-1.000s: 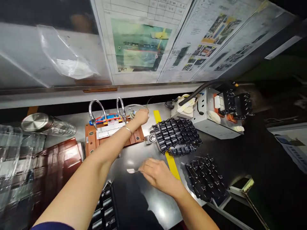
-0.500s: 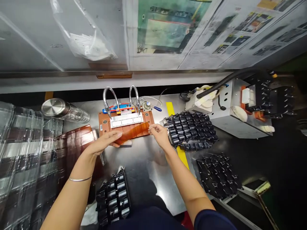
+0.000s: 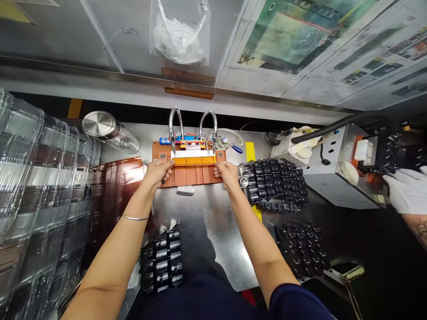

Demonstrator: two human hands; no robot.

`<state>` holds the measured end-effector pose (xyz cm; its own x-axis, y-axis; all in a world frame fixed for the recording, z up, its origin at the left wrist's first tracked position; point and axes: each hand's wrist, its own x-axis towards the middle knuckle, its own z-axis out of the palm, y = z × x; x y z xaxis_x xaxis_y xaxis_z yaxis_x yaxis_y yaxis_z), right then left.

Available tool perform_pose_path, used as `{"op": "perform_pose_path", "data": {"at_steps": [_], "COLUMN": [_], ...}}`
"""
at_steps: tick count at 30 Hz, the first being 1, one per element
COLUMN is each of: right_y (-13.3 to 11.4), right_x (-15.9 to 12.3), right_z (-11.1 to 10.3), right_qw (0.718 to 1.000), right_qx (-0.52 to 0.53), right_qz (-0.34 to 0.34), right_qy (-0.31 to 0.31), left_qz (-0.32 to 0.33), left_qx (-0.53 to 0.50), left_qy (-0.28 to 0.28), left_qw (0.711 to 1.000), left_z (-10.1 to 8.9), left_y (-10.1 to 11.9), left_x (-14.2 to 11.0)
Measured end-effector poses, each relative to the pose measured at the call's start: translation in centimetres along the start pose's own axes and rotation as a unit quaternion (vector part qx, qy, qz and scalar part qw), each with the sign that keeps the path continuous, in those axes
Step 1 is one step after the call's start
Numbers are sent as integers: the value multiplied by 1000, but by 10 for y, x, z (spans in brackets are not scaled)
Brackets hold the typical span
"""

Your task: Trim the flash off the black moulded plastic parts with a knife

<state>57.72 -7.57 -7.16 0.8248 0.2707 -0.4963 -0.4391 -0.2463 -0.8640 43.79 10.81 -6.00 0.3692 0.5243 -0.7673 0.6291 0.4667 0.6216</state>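
Note:
An orange strip (image 3: 194, 161) lies across the white bar of a brown fixture (image 3: 190, 174) at the back of the metal bench. My left hand (image 3: 157, 172) pinches the strip's left end and my right hand (image 3: 227, 172) pinches its right end, both resting on the fixture. Two bent metal goosenecks (image 3: 175, 121) rise behind the fixture and point down at it. A small white piece (image 3: 185, 190) lies just in front of the fixture.
Stacked clear plastic trays (image 3: 36, 186) and brown sheets (image 3: 115, 186) fill the left. Black part trays sit at right (image 3: 273, 184), lower right (image 3: 302, 251) and near my body (image 3: 163, 262). A metal-lidded jar (image 3: 108, 131) lies back left. A co-worker's gloved hand (image 3: 405, 189) reaches toward a grey machine (image 3: 328, 166).
The orange strip, held in the air in front of the fixture half a second ago, now lies flat on the fixture's white bar with both hands at its ends. A gloved hand appeared at right.

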Motion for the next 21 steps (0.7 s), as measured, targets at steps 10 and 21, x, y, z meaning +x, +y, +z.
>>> {"op": "perform_pose_path", "data": {"at_steps": [10,21], "right_y": [-4,-2], "right_x": [1,3], "right_z": [7,6], "right_qw": [999,999], "right_qx": [2,-13], "right_qz": [37,51], "right_qy": [20,7], "left_qz": [33,61], "left_qx": [-32,-62], "left_qy": [34,37], "left_qw": [998,996], "left_z": [0,2], "left_y": [-2,5], "left_x": [6,-2]}}
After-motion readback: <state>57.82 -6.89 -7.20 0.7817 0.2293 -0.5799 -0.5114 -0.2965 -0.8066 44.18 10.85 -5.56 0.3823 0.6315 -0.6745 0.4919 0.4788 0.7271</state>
